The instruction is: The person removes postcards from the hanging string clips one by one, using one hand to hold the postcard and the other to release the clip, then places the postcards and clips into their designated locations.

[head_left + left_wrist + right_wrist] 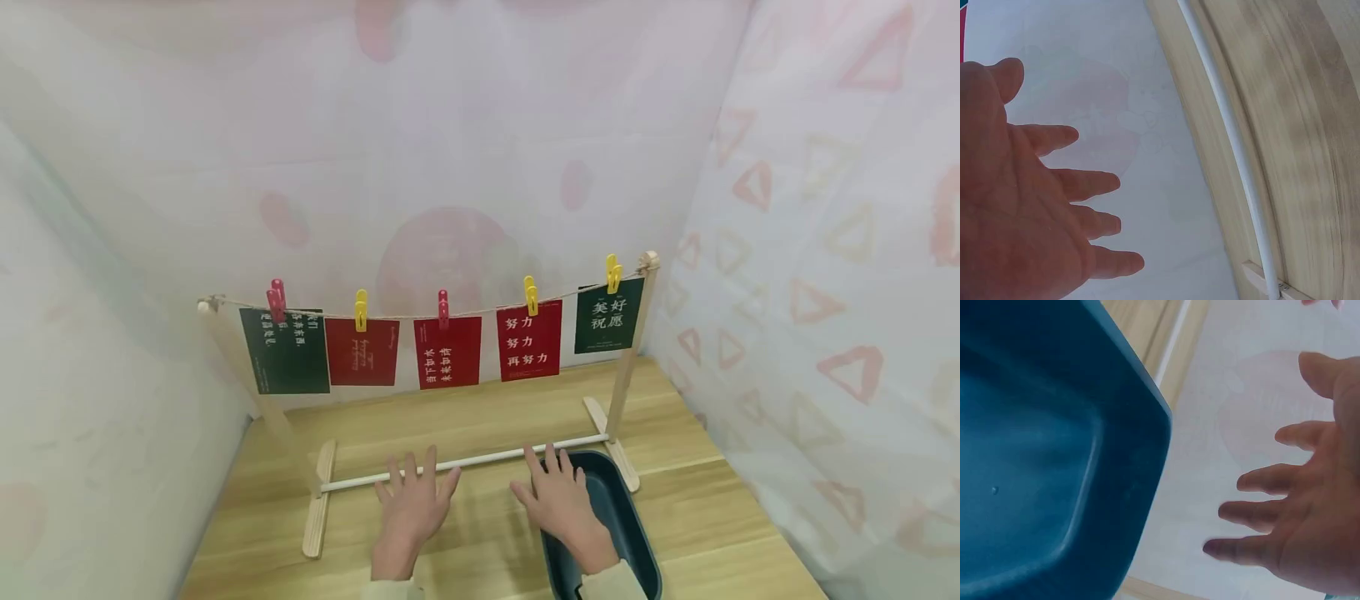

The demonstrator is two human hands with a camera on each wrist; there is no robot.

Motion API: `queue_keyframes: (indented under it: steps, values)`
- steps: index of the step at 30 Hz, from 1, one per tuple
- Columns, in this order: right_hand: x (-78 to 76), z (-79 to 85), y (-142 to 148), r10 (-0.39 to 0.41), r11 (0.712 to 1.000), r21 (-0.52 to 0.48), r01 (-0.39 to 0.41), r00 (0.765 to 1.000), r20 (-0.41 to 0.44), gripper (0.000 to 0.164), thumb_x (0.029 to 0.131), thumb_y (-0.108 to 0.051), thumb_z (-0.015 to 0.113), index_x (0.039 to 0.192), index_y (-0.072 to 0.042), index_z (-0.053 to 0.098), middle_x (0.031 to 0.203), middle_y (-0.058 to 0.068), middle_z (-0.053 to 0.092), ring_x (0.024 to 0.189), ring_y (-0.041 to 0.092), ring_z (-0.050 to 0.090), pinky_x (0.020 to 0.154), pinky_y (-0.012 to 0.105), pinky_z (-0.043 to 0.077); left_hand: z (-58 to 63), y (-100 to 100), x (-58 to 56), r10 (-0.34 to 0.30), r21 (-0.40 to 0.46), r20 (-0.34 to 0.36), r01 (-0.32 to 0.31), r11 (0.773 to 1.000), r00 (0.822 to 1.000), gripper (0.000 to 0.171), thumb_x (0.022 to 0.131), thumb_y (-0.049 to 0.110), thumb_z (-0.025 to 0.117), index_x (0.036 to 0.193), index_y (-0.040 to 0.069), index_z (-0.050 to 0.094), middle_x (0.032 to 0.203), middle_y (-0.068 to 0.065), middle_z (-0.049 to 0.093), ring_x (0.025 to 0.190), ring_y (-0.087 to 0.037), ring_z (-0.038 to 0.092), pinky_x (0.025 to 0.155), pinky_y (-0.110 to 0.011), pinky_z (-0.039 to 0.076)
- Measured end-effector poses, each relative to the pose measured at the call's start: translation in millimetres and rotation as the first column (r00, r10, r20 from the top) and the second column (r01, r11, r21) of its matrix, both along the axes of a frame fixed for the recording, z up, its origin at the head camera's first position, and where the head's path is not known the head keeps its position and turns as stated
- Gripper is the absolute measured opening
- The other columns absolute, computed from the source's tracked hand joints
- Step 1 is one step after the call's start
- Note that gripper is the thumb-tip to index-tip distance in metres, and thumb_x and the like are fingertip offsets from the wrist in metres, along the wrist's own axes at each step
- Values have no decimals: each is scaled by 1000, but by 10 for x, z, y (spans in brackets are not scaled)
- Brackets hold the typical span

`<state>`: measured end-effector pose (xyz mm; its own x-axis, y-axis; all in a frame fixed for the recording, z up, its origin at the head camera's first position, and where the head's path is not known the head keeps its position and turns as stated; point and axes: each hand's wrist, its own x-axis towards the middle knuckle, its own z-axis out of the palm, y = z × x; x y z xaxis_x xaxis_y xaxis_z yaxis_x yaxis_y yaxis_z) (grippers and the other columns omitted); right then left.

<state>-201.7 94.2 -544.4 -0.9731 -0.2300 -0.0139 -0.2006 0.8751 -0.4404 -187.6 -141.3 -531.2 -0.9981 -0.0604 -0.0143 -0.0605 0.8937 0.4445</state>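
Note:
My left hand (pixel 414 510) is held out, fingers spread, in front of the white rod (pixel 472 460) of a wooden stand; its bare palm faces the left wrist view. My right hand (pixel 562 504) spreads its fingers over the left rim of a dark blue tray (pixel 630 525), and nothing lies in its palm. Between the posts, a string carries a large green card (pixel 288 367), a red card (pixel 363 371), a second red card (pixel 450 333), a third red card (pixel 543 342) and a small green card (pixel 603 337). Red clothespins (pixel 443 308) and yellow clothespins (pixel 531 293) grip them.
The stand's left post (pixel 258 392) and right post (pixel 628 367) rise from flat wooden feet (pixel 318 517) on the wood-grain table (pixel 712 517). Pale patterned cloth (pixel 480 125) hangs behind and at both sides. The tray's inner floor (pixel 1016 481) shows in the right wrist view.

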Motion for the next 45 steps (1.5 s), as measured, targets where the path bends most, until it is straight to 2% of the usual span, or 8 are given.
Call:
queue_keyframes:
  steps: [7,14,19,25,28,34,39,45]
  values:
    - [-66,150,99,-24,996,-94,15,995,-94,58,99,-45,52,143,-8,48,135,18,60,113,36,63,84,52,54,35,5,15,0,86,-110,10,996,994,62,102,49,43,146,5,41,146,-31,42,139,-55,28,104,-78,22]
    - [-127,408,80,-67,973,-229,20,978,-198,40,100,-35,55,128,-9,62,109,9,74,88,20,72,72,40,58,122,-78,-22,17,253,-250,48,966,968,50,104,38,44,137,2,52,132,-21,61,108,-37,65,91,-54,52]
    - [-158,610,20,-69,951,-310,-6,970,-231,37,100,-34,54,128,-12,63,109,4,74,88,16,73,76,37,59,210,-159,-84,147,439,-302,0,899,942,45,104,43,42,131,10,58,123,-11,68,108,-29,67,89,-50,54]
    - [-171,860,-126,-24,914,-388,-116,941,-338,31,100,-28,56,125,-12,65,100,2,76,81,11,72,72,28,59,327,-204,-123,311,596,-388,-22,803,868,44,104,46,38,114,16,68,104,-2,74,98,-17,70,81,-34,54]
    - [-177,993,-241,69,923,-304,-235,880,-469,28,98,-23,58,122,-10,67,97,2,76,78,9,72,68,25,58,356,-244,-98,395,651,-413,-38,758,821,41,105,42,39,107,15,70,97,-2,75,91,-14,70,75,-19,51]
    - [-189,1321,-458,271,894,-82,-441,678,-683,25,96,-18,62,118,-7,66,96,1,75,78,5,72,58,14,52,411,-363,-65,495,713,-454,-31,701,741,38,106,30,40,99,8,70,88,-8,74,78,-9,68,68,-12,50]
    - [-227,1629,-575,350,794,-133,-593,626,-697,26,95,-15,63,119,-5,65,93,0,73,78,5,69,69,11,53,527,-483,-153,565,746,-481,-25,665,670,42,107,28,38,96,0,68,88,-12,72,77,-7,65,67,-16,51]
    - [-332,1938,-786,406,704,-150,-695,566,-717,29,96,-16,63,121,-3,64,94,3,73,78,6,67,74,9,52,739,-695,-246,661,820,-465,4,573,589,44,107,30,35,94,-1,65,86,-13,70,74,-8,66,68,-21,52]
